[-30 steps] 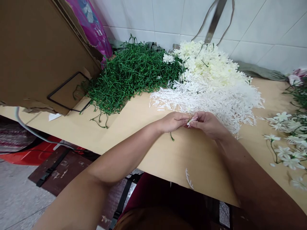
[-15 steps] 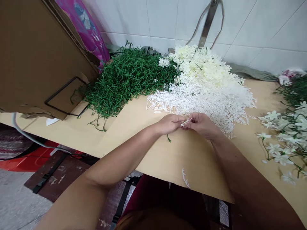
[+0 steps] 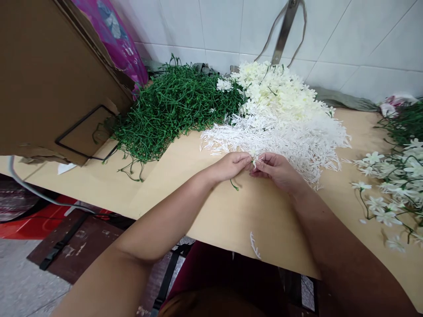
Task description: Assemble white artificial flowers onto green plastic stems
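Note:
My left hand (image 3: 229,166) and my right hand (image 3: 276,169) meet over the tan table (image 3: 224,215), fingertips pinched together. Between them is a small white plastic sprig (image 3: 254,161). A thin green stem (image 3: 235,186) hangs from under my left hand. Just behind the hands lies a heap of white feathery sprigs (image 3: 280,138). Further back sit a pile of cream flower heads (image 3: 274,88) and a pile of green stems (image 3: 172,110).
A large cardboard box (image 3: 49,75) stands at the left. Finished white flowers on green stems (image 3: 390,185) lie at the right. One loose white sprig (image 3: 254,245) rests at the table's near edge. A white tiled wall (image 3: 346,35) runs behind.
The hands stay together and have shifted slightly left and away; the white sprig between the fingertips now stands more upright. The view has drifted a little.

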`<state>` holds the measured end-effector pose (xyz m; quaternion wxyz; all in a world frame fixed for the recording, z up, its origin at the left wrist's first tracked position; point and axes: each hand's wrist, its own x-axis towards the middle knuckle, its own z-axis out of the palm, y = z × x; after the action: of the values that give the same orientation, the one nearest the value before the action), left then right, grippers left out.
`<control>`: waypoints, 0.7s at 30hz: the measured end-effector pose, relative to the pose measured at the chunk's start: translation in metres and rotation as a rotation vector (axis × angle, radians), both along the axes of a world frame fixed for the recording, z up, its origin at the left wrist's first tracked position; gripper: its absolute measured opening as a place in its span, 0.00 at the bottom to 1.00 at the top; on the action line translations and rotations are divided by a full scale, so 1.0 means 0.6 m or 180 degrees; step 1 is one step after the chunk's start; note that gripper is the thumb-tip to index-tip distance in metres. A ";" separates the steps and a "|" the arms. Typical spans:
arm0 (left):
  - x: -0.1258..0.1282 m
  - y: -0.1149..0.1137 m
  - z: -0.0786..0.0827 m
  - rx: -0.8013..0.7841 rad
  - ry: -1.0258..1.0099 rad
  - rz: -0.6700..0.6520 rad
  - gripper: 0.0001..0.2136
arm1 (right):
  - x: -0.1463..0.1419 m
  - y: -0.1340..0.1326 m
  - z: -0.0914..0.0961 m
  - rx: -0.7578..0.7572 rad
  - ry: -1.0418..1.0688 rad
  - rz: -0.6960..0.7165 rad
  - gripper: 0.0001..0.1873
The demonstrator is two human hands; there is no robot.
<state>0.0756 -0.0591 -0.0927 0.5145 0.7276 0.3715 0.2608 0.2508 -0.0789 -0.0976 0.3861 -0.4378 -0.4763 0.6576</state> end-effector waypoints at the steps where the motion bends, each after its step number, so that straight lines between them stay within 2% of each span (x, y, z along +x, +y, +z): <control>1: 0.001 0.000 0.000 0.0031 0.0011 -0.0012 0.17 | 0.000 0.000 0.000 -0.0011 0.0001 -0.0003 0.21; 12: -0.001 0.001 0.001 -0.0171 -0.0112 0.0038 0.19 | 0.007 -0.002 0.006 -0.0023 0.0228 0.0150 0.17; 21: -0.002 -0.003 0.011 -0.0319 -0.0140 -0.0116 0.19 | 0.005 0.000 0.003 0.0008 0.0155 0.0145 0.19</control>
<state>0.0743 -0.0611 -0.0864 0.5629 0.7017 0.3593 0.2484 0.2538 -0.0788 -0.0960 0.3831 -0.4101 -0.4774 0.6761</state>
